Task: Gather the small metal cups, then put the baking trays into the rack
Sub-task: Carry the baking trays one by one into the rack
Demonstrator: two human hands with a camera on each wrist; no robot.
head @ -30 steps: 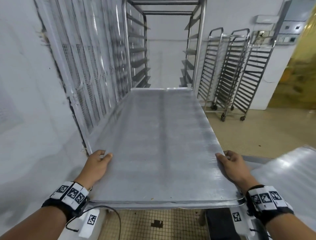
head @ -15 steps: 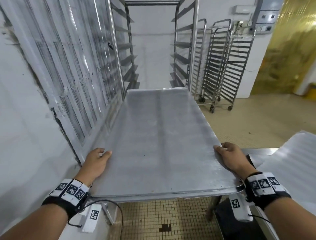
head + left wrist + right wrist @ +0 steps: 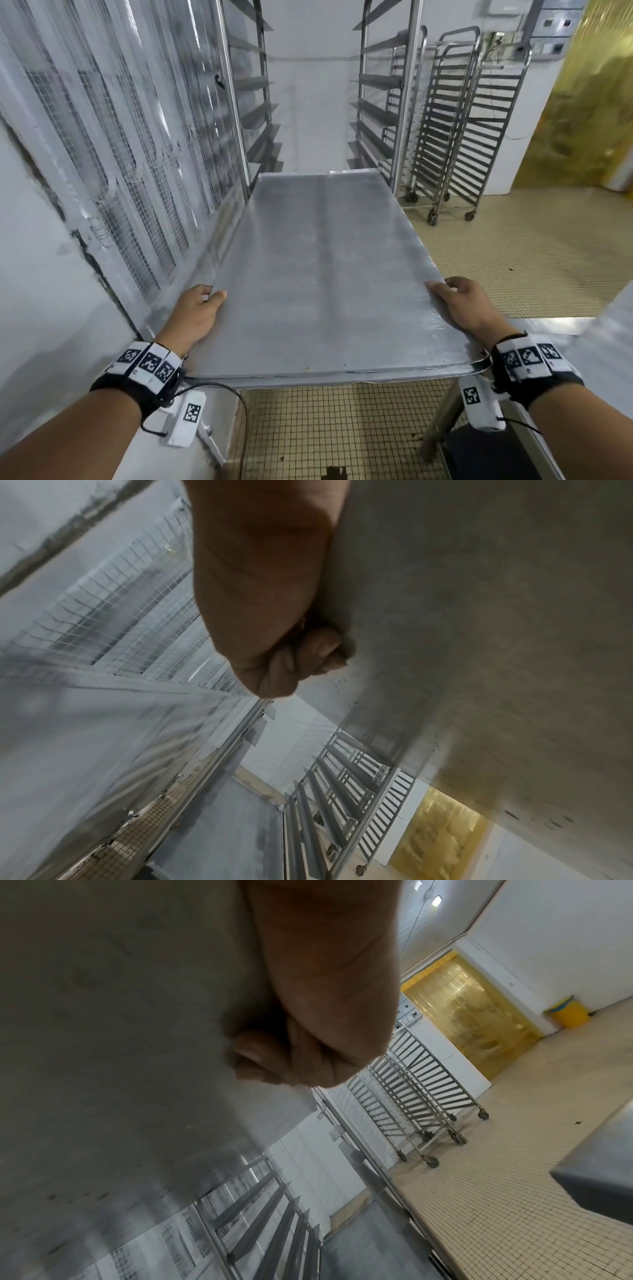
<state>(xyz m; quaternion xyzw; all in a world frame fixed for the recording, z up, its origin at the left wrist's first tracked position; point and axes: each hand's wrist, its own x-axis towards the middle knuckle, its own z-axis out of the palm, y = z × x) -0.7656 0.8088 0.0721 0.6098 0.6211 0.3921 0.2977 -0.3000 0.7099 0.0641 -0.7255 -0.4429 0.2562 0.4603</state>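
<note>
I carry a large flat metal baking tray [image 3: 325,274] level in front of me, held in the air by both hands. My left hand [image 3: 200,308] grips its left edge, thumb on top and fingers curled underneath [image 3: 308,653]. My right hand [image 3: 459,303] grips the right edge the same way, fingers [image 3: 253,1056] tucked under the tray's underside [image 3: 120,1015]. The tray's far end points at the tall steel rack [image 3: 253,102] with angled side runners, straight ahead. No small metal cups are in view.
A mesh-panelled wall [image 3: 113,154] runs close along my left. Three wheeled tray racks [image 3: 459,130] stand at the back right by a white wall. A yellow strip curtain [image 3: 589,102] hangs at far right. A steel table [image 3: 599,349] lies at my right, tiled floor below.
I have moved nearer the tall rack with the tray, which now fills more of the view. My view has swung a little to the right. Both grips are unchanged.
</note>
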